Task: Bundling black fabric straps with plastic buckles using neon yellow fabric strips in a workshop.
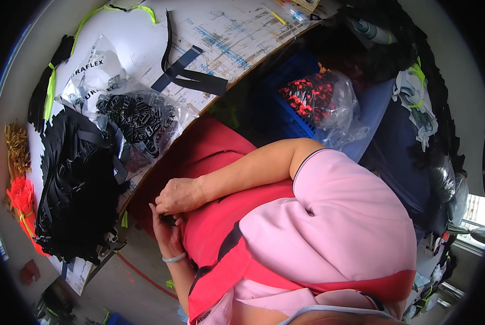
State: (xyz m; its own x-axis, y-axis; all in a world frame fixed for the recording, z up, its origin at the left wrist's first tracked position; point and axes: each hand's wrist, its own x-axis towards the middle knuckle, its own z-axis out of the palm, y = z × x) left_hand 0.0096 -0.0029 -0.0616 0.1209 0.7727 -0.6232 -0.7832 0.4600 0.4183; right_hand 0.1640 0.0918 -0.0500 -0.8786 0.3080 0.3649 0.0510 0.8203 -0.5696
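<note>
My two hands meet just off the table's edge, over the red apron (210,151). My right hand (181,196) is curled with its fingers bent down toward the left one. Below it, my left hand (168,234), with a pale bracelet at the wrist, has its fingertips bent up against the right fingers. A small dark piece shows between them, mostly covered by the fingers; its kind cannot be made out. Closest to the hands on the table are a thick bundle of black straps (77,184) and an opened clear plastic bag of black plastic buckles (136,116).
Loose black webbing strips (199,84) lie on the worn white table (139,40). An orange bundle (23,203) sits at its left edge. Right of the table, a blue crate (296,116) holds a bag of red and black pieces (310,97). Dark material hangs along the far right.
</note>
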